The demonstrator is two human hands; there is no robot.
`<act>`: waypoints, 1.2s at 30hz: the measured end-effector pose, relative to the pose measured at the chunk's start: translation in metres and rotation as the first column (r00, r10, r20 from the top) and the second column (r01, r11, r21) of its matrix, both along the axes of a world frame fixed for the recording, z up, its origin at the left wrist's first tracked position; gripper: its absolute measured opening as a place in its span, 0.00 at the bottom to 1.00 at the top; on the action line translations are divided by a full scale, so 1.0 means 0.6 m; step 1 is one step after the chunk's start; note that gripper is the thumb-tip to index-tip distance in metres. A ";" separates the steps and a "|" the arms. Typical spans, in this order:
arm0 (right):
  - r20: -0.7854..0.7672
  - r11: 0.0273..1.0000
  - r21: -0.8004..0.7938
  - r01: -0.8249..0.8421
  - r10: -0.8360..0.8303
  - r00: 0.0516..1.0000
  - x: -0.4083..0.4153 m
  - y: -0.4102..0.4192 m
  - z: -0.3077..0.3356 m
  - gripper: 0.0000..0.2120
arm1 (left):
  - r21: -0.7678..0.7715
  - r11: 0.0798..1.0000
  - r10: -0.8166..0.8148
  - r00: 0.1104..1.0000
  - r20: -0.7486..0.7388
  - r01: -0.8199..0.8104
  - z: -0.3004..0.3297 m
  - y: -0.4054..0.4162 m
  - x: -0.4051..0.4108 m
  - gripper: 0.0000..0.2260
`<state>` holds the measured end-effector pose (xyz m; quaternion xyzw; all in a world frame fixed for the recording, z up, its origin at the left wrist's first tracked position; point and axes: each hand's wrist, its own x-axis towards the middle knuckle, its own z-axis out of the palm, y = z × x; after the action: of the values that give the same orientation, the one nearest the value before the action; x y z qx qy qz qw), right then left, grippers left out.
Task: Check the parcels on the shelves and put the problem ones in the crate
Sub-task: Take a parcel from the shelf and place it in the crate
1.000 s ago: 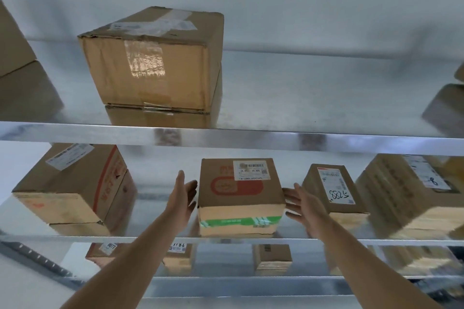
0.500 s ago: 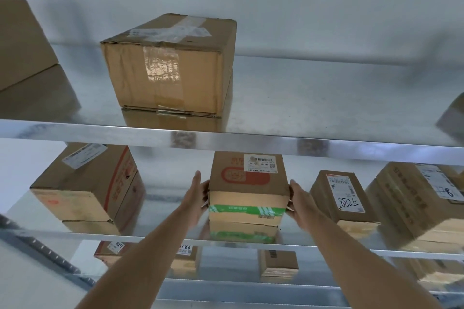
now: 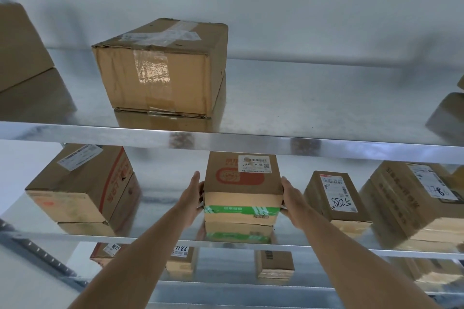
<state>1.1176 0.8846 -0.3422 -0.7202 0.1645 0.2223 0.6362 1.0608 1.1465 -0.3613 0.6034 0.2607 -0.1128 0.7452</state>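
Cardboard parcel [image 3: 242,188], small, green tape band across its front, white barcode label on top; sits at the front of the middle shelf [image 3: 160,238], between larger boxes. My left hand [image 3: 192,195] and right hand [image 3: 292,195] press its opposite side walls, fingers nearly straight, grip flat against the cardboard. Judged light, stiff-walled, slightly slick at the tape; best held low on both sides.
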 end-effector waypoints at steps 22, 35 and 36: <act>0.308 0.516 -0.856 -0.042 0.573 0.759 0.022 0.047 0.027 0.33 | 0.998 0.035 -0.318 0.947 -0.039 0.053 0.092 0.064 -0.067 0.26; 0.209 0.283 -0.959 -0.018 0.747 0.632 -0.044 0.259 0.069 0.28 | 0.973 -0.230 -0.217 0.973 -0.074 0.022 0.099 0.323 -0.122 0.28; 0.219 0.287 -0.958 -0.007 0.747 0.628 -0.051 0.287 0.070 0.29 | 0.977 -0.214 -0.224 0.972 -0.067 0.018 0.099 0.350 -0.125 0.27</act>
<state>1.0870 1.0567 -0.3001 -0.9831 -0.1677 -0.0096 0.0730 0.9858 1.3567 -0.3019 0.9850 0.1415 0.0991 0.0046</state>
